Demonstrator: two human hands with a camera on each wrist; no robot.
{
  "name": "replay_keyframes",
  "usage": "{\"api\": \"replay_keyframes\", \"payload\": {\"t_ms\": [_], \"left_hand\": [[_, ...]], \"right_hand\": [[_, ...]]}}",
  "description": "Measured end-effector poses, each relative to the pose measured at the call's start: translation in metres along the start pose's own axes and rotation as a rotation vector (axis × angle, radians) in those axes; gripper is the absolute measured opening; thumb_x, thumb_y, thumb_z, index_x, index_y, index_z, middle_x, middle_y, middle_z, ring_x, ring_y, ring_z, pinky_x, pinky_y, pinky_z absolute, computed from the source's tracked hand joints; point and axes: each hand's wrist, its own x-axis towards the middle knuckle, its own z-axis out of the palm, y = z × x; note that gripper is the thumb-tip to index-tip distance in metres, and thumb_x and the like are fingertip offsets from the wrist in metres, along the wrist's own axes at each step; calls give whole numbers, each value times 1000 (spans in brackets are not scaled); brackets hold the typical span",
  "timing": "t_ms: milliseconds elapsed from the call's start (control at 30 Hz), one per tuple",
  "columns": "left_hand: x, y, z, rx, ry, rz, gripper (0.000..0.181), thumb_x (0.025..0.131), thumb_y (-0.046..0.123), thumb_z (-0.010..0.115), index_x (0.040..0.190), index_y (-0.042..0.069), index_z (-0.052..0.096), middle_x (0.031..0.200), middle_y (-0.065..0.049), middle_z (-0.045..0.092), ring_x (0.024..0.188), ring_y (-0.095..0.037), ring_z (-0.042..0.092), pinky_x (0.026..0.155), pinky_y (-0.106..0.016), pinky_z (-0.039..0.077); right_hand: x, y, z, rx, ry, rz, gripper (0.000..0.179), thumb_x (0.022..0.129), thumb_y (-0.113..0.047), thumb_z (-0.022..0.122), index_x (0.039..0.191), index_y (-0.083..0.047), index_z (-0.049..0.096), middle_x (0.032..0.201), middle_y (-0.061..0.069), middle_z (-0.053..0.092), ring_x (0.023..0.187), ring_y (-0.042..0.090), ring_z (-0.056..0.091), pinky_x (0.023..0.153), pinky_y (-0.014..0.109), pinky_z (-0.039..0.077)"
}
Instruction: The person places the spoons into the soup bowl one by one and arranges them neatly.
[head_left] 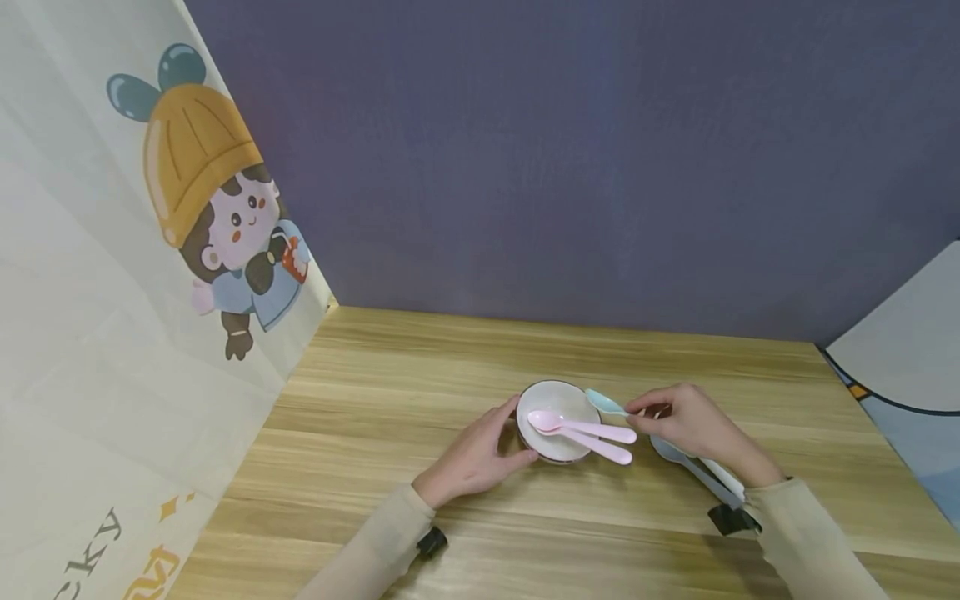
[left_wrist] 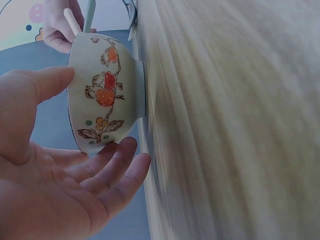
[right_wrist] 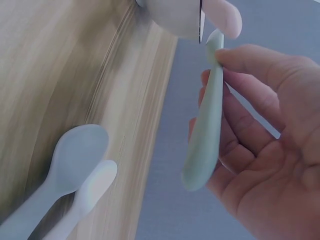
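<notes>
A white bowl (head_left: pixel 536 443) stands on the table, its outer wall painted with orange and red fruit and leaves, as the left wrist view shows. My left hand (head_left: pixel 477 452) holds it from the left side, thumb at the rim and fingers spread around the wall. Two pink spoons (head_left: pixel 597 431) lie in the bowl, their handles sticking out over the right rim. My right hand (head_left: pixel 686 423) pinches a mint-green spoon (right_wrist: pixel 207 120) near its neck between thumb and fingers. That spoon's head is at the bowl's right rim, tilted slightly, above table height.
On the table under my right forearm lie a grey spoon (right_wrist: pixel 77 160) and a white spoon (right_wrist: pixel 95 187), side by side. A dark blue-grey panel (head_left: pixel 525 167) rises behind the wooden table (head_left: pixel 390 358). A pale curtain (head_left: pixel 90 333) with a cartoon figure hangs at the left.
</notes>
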Motion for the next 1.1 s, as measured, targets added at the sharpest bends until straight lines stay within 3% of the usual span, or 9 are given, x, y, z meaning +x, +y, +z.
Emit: {"api": "replay_keyframes", "payload": {"t_ms": [500, 1100], "left_hand": [[1, -1, 0, 1, -2, -3, 84, 100, 44, 74, 169, 23, 31, 154, -1, 59, 140, -21, 58, 119, -46, 48], [2, 0, 0, -4, -7, -1, 84, 99, 43, 74, 169, 22, 31, 155, -1, 58, 141, -22, 57, 120, -47, 48]], "right_hand": [[8, -9, 4, 0, -13, -17, 17, 95, -22, 81, 108, -12, 84, 89, -5, 77, 80, 10, 66, 68, 24, 55], [21, -18, 9, 22, -67, -49, 16, 94, -19, 81, 107, -12, 85, 84, -7, 75, 73, 8, 64, 62, 24, 53]]}}
